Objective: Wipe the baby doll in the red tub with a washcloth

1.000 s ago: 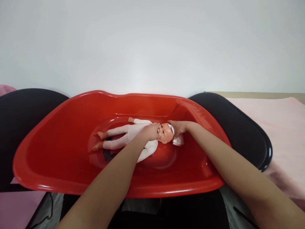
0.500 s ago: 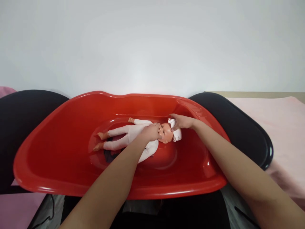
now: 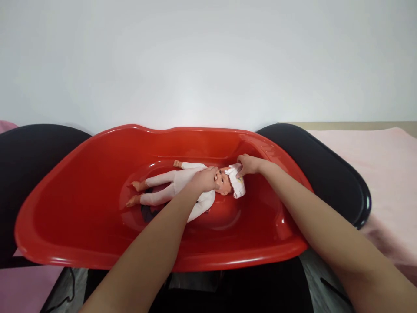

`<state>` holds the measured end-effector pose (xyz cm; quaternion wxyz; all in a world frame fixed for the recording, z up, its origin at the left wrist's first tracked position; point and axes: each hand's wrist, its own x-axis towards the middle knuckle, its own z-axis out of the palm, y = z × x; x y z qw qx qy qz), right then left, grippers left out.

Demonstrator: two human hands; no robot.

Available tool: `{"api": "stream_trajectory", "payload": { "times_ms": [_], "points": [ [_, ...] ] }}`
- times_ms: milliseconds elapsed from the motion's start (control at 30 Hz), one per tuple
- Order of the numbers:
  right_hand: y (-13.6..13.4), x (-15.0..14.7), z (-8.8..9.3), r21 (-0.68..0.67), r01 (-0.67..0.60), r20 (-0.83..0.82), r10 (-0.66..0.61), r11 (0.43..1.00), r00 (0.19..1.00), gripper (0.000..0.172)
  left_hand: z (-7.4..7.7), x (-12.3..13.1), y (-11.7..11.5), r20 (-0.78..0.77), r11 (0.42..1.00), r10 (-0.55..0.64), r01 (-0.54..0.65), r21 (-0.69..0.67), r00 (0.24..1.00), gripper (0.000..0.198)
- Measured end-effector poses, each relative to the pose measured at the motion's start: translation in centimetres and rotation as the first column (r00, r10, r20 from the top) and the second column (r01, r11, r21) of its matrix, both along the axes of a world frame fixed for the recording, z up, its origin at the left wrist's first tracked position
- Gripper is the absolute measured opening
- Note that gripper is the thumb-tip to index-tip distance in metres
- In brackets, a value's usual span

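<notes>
A baby doll [image 3: 183, 179] in white clothes lies on its back inside a red baby bathtub [image 3: 97, 174], feet to the left and head to the right. My left hand [image 3: 206, 179] is closed around the doll at the neck and upper chest, just below its mouth. On the doll's head sits a white cap [image 3: 238, 188], covering the crown and part of the forehead. With thumb and fingers, my right hand [image 3: 246, 165] pinches the cap's far edge. Something dark [image 3: 148, 213] lies beneath the doll's legs, mostly hidden.
Black rounded surfaces flank the tub, one on the left [image 3: 35, 161] and one on the right [image 3: 319, 169]. A pale pink cloth [image 3: 381, 174] spreads at far right, and a pink surface [image 3: 29, 287] shows at lower left. A white wall [image 3: 195, 65] stands behind.
The cap now reaches further over the doll's forehead. My right hand has shifted slightly right along with the cap's edge. My left hand keeps its hold on the doll.
</notes>
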<state>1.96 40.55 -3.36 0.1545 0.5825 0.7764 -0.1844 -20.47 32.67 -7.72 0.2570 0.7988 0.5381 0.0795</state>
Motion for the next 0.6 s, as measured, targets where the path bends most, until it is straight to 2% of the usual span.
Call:
{"api": "stream_trajectory", "payload": {
  "times_ms": [100, 167, 233, 367, 533, 600],
  "points": [
    [-0.4, -0.2, 0.5, -0.146, -0.034, 0.037, 0.039, 0.989, 0.999, 0.042, 0.1, -0.1, -0.1, 0.007, 1.0, -0.007, 0.007, 0.001, 1.0, 0.045],
    [-0.7, -0.2, 0.6, -0.289, -0.035, -0.025, 0.029, 0.957, 0.999, 0.035, 0.1, -0.1, 0.0, 0.005, 1.0, -0.004, 0.003, 0.002, 1.0, 0.044],
    [-1.0, -0.2, 0.4, -0.396, -0.061, -0.09, 0.027, 0.916, 0.996, 0.034, 0.1, -0.1, 0.0, -0.004, 1.0, 0.003, -0.003, -0.006, 1.0, 0.04],
    [-1.4, -0.5, -0.4, -0.491, -0.215, -0.145, 0.164, 0.844, 0.976, 0.037, -0.3, -0.1, 0.3, -0.02, 1.0, 0.01, -0.01, -0.01, 1.0, 0.037],
    [-2.0, -2.1, -1.5, -0.651, -0.206, -0.164, 0.13, 0.73, 0.978, 0.053, -0.8, -0.1, 0.7, -0.009, 1.0, -0.002, 0.002, -0.016, 1.0, 0.053],
    [-2.2, -2.6, -1.8, -0.637, -0.231, -0.135, 0.189, 0.735, 0.973, 0.053, -0.9, -0.1, 0.7, -0.017, 1.0, -0.005, 0.005, -0.023, 1.0, 0.054]
  ]
}}
